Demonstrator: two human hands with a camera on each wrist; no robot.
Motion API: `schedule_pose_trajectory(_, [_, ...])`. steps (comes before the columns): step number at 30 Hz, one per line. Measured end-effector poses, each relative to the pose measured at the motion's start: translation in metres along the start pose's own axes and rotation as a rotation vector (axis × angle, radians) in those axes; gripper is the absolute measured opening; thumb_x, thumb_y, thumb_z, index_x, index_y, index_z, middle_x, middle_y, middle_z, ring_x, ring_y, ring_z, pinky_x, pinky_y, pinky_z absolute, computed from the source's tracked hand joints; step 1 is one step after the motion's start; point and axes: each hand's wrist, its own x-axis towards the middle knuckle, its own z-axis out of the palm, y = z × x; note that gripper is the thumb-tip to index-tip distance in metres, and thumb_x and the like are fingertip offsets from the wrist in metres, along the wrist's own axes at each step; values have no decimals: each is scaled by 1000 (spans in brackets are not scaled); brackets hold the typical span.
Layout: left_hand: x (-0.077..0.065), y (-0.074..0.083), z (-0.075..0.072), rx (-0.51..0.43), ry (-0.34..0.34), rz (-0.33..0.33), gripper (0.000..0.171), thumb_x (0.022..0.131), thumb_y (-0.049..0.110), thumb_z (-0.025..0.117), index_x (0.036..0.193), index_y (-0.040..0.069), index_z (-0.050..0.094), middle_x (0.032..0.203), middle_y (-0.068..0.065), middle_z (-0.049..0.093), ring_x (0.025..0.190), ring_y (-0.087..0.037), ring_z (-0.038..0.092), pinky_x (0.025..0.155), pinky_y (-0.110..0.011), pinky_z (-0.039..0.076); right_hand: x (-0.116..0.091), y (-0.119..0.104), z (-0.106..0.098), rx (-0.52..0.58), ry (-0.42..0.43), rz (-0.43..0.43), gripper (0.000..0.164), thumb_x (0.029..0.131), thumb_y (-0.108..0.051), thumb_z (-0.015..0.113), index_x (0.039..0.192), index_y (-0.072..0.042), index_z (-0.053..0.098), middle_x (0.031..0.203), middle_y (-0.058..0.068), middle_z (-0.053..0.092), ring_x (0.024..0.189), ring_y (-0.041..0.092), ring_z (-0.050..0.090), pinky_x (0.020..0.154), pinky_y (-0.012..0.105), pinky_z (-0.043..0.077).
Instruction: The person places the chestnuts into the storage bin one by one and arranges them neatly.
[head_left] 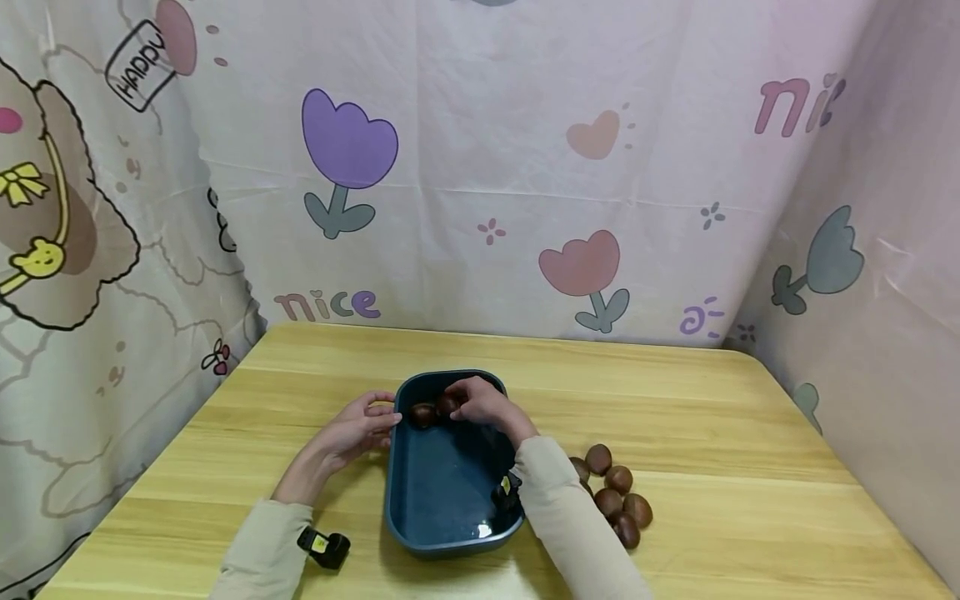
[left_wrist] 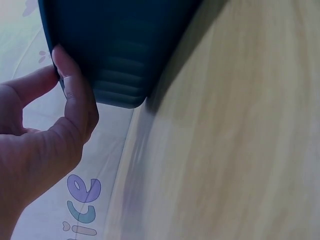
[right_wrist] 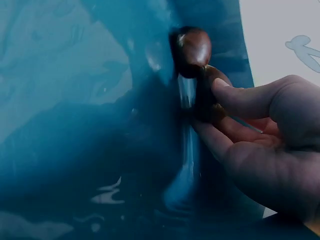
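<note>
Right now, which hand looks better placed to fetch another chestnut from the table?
Probably the right hand, once it lets go of the chestnut it pinches: the loose chestnuts lie beside its sleeve. The left hand holds the dark blue tray on the side away from them.

The right sleeve [head_left: 581, 521] partly hides the loose chestnuts [head_left: 608, 502] — count unclear. The right hand [right_wrist: 272, 162] partly covers the held chestnut [head_left: 447, 406]. The left wrist view crops the tray [left_wrist: 117, 35] — at top.
</note>
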Motion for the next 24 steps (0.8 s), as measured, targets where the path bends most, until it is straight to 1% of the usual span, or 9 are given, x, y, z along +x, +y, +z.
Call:
schedule_pose_trajectory(3, [-1,0,0,-2,-3,2,48,98,6,54,134,-6,26,101,-8,59,79,-13,58,69,-27,49,1,0,1,-42,-4,5,40,85,3,69,124,4,60,117,16,62,106,28,57,91,38,46])
schedule_pose_trajectory(7, [-1,0,0,-8,-5,5,48,98,6,55,134,-6,26,101,-8,59,79,-12,58,68,-26,49,2,0,2,-89,11,1,39,84,3,71,122,2,63,116,15,64,109,29,57,93,39,46])
schedule_pose_trajectory(10, [-1,0,-1,-4,-4,7,48,97,7,55,134,-6,27,101,-8,60,79,-12,59,68,-26,50,2,0,2,-82,30,6,38,84,0,72,121,2,64,116,15,64,109,28,58,92,39,46])
schedule_pose_trajectory(13, [0,-1,-1,1,-6,9,48,97,7,56,133,-6,28,101,-8,60,80,-13,59,69,-26,50,1,0,2,-22,48,1,37,85,-1,71,121,3,63,117,15,64,110,28,59,92,38,47])
schedule_pose_trajectory(18, [1,-1,-1,-2,-7,9,47,97,8,57,133,-5,29,102,-9,61,80,-13,60,69,-26,50,3,1,2,88,95,-42,34,88,0,67,121,4,63,117,16,65,111,28,59,92,36,48])
schedule_pose_trajectory(24, [1,-2,-1,-2,-7,11,47,97,8,56,133,-6,28,104,-10,61,81,-14,60,69,-27,50,3,2,-1,326,181,-97,31,91,-1,65,121,6,62,113,18,66,107,27,63,90,35,49])
